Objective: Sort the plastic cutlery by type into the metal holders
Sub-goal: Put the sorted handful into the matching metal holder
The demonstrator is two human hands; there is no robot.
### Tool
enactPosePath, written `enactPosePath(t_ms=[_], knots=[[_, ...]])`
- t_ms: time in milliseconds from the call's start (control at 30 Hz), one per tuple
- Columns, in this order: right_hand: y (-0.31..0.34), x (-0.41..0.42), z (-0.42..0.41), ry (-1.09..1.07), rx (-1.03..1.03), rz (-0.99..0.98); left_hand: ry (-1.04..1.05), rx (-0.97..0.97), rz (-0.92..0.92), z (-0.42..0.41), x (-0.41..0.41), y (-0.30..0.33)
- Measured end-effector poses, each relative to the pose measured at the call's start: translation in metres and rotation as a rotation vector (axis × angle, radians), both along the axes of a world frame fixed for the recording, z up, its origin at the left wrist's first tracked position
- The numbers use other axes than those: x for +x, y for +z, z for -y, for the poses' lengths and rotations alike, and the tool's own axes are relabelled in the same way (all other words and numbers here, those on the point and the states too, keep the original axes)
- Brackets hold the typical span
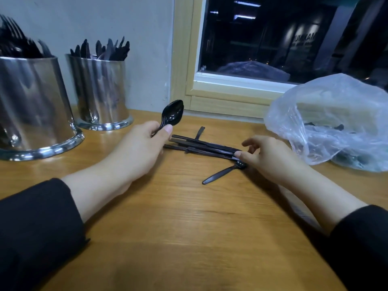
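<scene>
I am looking down at the desk (pixel 189 217), and my left hand (pixel 134 148) is holding a small stack of black spoons (pixel 173 113) by the handles, bowls tilted up and away, the grip closed around them between thumb and fingers. My right hand (pixel 270 156) is resting over the far end of a loose bundle of cutlery (pixel 203 147) lying flat on the wood; the thumb and forefinger are touching the ends of those pieces, while the other fingers are curling loosely above them. I cannot tell whether that grip is actually pinching anything. One fork (pixel 222 173) is lying apart from the bundle, angled toward me, its head just beside my right thumb.

Two metal holders are standing at the left, against the wall. The nearer, larger holder (pixel 35 106) is carrying forks and is cut off by the frame's left edge. The smaller holder (pixel 100 91) behind it is carrying knives. A gap of bare wood is lying between the holders and my left hand.

At the right, a clear plastic bag (pixel 331 122) is slumping near the window frame (pixel 220 95), with dark pieces showing inside.
</scene>
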State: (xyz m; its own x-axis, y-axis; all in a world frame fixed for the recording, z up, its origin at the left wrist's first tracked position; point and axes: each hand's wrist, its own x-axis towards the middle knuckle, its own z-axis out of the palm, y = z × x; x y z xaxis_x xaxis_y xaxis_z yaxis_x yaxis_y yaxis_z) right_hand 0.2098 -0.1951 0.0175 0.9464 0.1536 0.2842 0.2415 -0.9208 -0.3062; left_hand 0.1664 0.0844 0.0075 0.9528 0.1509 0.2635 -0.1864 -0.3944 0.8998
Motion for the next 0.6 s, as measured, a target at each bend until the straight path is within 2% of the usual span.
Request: enactPosePath(t_ms=[167,300,400,500,600], knots=[[-0.002,0.001,-0.003,0.008,-0.014,-0.058,0.002,-0.079,-0.055,0.000,-0.003,0.001],[0.005,-0.001,-0.002,0.067,0.218,0.022,0.004,-0.139,-0.085,-0.001,-0.005,0.003],[0.010,-0.010,-0.006,0.174,0.448,0.027,0.015,-0.049,-0.089,0.000,-0.008,0.003],[0.011,-0.017,-0.015,0.272,0.532,0.069,0.011,0.076,-0.056,0.007,-0.012,0.009],[0.009,-0.024,-0.026,0.334,0.588,0.118,-0.062,0.302,-0.048,0.011,-0.016,0.013]])
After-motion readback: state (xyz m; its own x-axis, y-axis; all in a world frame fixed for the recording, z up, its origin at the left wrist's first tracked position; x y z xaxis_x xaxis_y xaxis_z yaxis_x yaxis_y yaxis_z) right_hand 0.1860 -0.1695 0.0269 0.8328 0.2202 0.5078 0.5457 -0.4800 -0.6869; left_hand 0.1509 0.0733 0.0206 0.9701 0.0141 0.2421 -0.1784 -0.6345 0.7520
